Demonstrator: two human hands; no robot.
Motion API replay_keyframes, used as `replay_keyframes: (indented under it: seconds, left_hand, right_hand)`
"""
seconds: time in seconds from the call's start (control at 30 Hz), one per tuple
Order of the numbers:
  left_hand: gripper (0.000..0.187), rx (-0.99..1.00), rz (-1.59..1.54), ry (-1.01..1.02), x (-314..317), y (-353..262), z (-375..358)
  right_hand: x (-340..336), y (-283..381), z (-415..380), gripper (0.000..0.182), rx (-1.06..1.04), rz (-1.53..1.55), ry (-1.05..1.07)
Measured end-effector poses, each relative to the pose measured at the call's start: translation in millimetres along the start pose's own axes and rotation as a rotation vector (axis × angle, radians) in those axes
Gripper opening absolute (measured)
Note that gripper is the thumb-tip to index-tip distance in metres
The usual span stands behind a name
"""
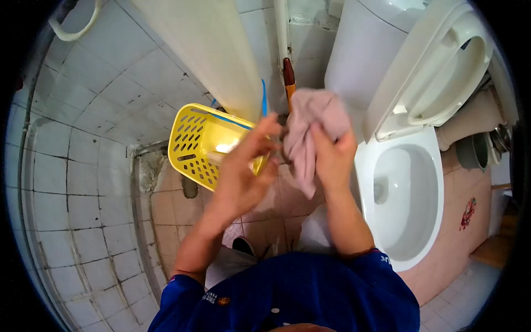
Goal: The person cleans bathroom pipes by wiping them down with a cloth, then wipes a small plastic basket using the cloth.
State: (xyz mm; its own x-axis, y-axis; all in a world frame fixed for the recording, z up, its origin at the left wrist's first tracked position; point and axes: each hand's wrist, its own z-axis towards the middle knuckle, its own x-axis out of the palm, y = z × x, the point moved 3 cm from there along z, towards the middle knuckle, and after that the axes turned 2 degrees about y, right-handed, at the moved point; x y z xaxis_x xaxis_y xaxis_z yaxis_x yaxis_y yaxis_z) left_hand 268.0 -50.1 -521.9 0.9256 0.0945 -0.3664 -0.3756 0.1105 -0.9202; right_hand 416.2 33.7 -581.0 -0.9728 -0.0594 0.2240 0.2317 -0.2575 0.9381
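A crumpled pink cloth [314,130] hangs from my right hand [336,160], whose thumb and fingers are closed round it above the floor. Just left of the cloth is my left hand [246,171], slightly blurred, its fingers apart and nothing visible in it. Behind and beside that hand stands a yellow perforated basket [188,141]; part of its right side is hidden by the hand. Something pale shows inside the basket, too unclear to name.
To the right is a white toilet [401,199] with its lid and seat [431,72] raised. A pale column [210,50] rises behind the basket. A brown-and-orange handle [289,77] stands behind the cloth. Grey pot [472,152] at far right.
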Motion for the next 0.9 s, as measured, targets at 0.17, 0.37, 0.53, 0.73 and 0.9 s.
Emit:
replay_keyframes:
  seconds: [0.17,0.37,0.53,0.73,0.9]
  left_hand:
    - [0.07,0.106,0.179,-0.473,-73.4,16.1,29.4]
    - [0.107,0.129,0.185,-0.429,-95.0,19.4,73.6]
    - [0.114,0.233,0.093,-0.388,-90.3,20.9,98.8]
    - [0.106,0.204,0.197,-0.422,-90.1,11.9,92.4]
    - [0.1,0.167,0.178,-0.429,-87.4,11.8,89.4]
  right_hand:
    - [20.1,-47.0,83.0,0.035,0.022,-0.181,-0.018]
    - [73.3,-54.2,115.9,0.037,0.115,-0.452,0.341]
    - [88.1,5.3,145.7,0.031,-0.163,-0.108,0.282]
    - [77.8,114.9,191.6,0.031,-0.699,-0.248,-0.075]
    - [68.2,-7.7,192.0,0.033,-0.438,-0.647,0.037]
